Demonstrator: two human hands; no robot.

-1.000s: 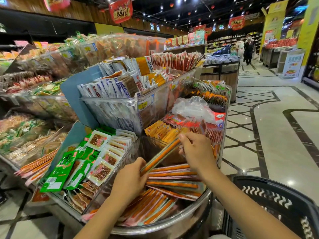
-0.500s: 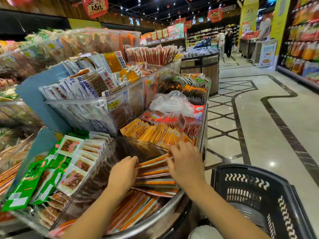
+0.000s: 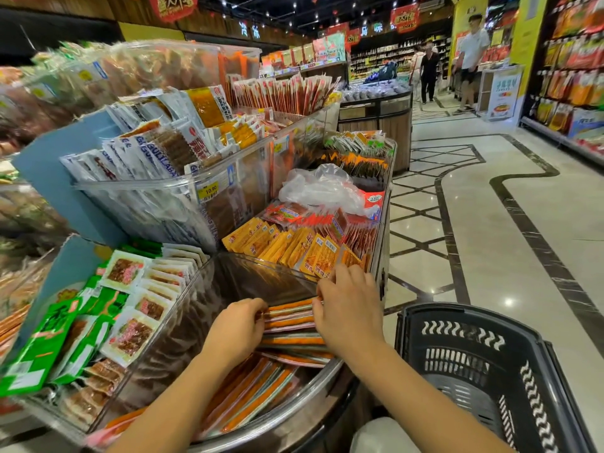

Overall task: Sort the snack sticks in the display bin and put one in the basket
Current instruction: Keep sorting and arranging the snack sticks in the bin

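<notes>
Long orange snack sticks (image 3: 289,322) lie stacked crosswise in the clear display bin (image 3: 261,276) at the front of the stand. My left hand (image 3: 237,328) grips the stack's left end with curled fingers. My right hand (image 3: 349,312) holds the right end, fingers bent over the top sticks. More orange sticks (image 3: 248,393) lie lengthwise lower in the bin, partly under my left forearm. The black plastic basket (image 3: 474,361) stands on the floor to the right of the stand; I see nothing in the part that shows.
Green and white snack packs (image 3: 108,315) fill the bin to the left. Yellow and red packets (image 3: 304,243) and a white plastic bag (image 3: 323,188) sit behind. Higher clear bins hold more packs. A tiled aisle runs right; people (image 3: 470,60) stand far back.
My right hand has lowered the stick it held up and laid it on the stack. Both hands now hold the stack's ends. My view has swung right, showing more of the basket.
</notes>
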